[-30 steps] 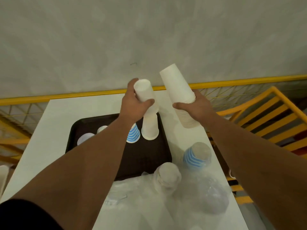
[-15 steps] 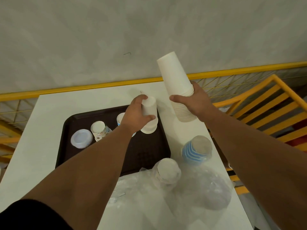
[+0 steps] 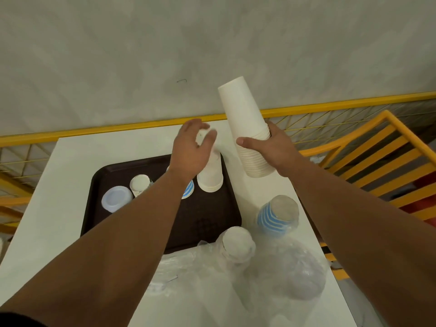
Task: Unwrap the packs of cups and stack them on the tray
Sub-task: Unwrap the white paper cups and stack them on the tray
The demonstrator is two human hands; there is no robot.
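Right hand [image 3: 274,147] gripping white cup stack [image 3: 247,128], left hand [image 3: 191,147] open

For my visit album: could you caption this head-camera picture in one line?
Right hand holds a stack of white cups while the open left hand hovers over the white stack on the tray.

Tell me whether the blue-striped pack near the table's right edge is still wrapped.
Still wrapped. Clear plastic covers the blue-striped pack, which stands on the table off the tray.
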